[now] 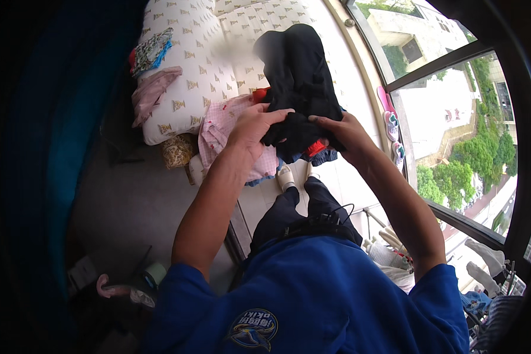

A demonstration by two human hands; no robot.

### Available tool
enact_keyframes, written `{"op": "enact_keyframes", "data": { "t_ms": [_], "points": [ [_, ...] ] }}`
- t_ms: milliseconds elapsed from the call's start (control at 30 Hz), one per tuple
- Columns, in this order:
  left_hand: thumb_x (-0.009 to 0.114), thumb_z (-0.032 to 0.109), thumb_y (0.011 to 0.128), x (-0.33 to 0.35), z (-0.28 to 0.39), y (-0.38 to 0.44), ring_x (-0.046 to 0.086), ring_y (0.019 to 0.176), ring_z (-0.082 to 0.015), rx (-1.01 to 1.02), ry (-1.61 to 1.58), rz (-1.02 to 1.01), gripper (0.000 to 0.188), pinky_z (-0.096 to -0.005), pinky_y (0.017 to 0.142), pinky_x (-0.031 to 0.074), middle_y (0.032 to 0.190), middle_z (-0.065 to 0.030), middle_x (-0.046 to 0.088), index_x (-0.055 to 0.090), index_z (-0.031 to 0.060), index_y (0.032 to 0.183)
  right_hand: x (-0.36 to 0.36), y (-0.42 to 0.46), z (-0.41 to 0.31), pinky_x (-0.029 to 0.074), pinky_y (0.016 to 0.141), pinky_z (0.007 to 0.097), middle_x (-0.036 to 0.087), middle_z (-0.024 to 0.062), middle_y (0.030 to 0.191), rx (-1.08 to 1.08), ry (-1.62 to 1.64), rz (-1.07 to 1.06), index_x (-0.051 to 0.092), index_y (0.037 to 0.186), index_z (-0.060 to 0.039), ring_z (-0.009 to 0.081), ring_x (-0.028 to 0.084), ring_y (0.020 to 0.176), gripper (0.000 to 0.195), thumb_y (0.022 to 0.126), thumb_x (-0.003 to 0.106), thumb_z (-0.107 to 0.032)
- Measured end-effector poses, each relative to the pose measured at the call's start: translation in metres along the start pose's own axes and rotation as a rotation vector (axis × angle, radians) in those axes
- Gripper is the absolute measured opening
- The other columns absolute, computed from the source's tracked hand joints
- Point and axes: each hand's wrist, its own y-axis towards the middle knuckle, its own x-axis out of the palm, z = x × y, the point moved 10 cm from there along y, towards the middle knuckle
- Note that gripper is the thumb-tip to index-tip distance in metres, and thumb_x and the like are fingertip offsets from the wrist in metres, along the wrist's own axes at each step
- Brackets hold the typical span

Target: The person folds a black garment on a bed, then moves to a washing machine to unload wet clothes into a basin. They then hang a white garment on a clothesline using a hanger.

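Observation:
Both hands grip a black cloth garment [301,66] by its near, bunched end, and its far part stretches away over the sofa. My left hand [257,126] has its thumb on top of the fabric at the left side. On the right side, my right hand [340,129] pinches the cloth, thumb also uppermost. Under the garment lies a pile with a pink checked garment [230,124], a red piece of cloth [315,148] and dark blue clothing [325,157]. The black fabric hides much of this pile.
A white patterned sofa [181,57] stands ahead. A folded printed cloth [152,51] and a dusty-pink garment [157,90] lie on its left side. At right, small shoes [391,126] stand on a ledge beside a large window [455,132]. Socks [484,261] hang lower right.

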Motion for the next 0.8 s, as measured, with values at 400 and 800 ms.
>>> {"op": "enact_keyframes", "data": {
  "t_ms": [400, 800],
  "points": [
    [0.082, 0.014, 0.093, -0.016, -0.206, 0.02, 0.072, 0.079, -0.0241, -0.368, -0.319, 0.013, 0.025, -0.0374, 0.063, 0.059, 0.099, -0.0122, 0.076, 0.073, 0.0001, 0.112, -0.038, 0.023, 0.148, 0.056, 0.048, 0.0284, 0.074, 0.0129, 0.078, 0.283, -0.199, -0.05, 0.069, 0.104, 0.0041, 0.0188, 0.073, 0.059, 0.023, 0.099, 0.074, -0.018],
    [0.081, -0.006, 0.084, -0.002, -0.22, 0.021, 0.075, 0.101, -0.027, -0.17, -0.126, 0.172, 0.043, -0.0409, 0.088, 0.062, 0.115, -0.0125, 0.077, 0.07, -0.0039, 0.125, -0.016, -0.014, 0.139, 0.067, 0.068, 0.0353, 0.077, 0.0151, 0.084, 0.522, -0.626, -0.469, 0.073, 0.09, 0.0058, 0.0267, 0.081, 0.079, 0.045, 0.099, 0.075, -0.038]
  ]
}}
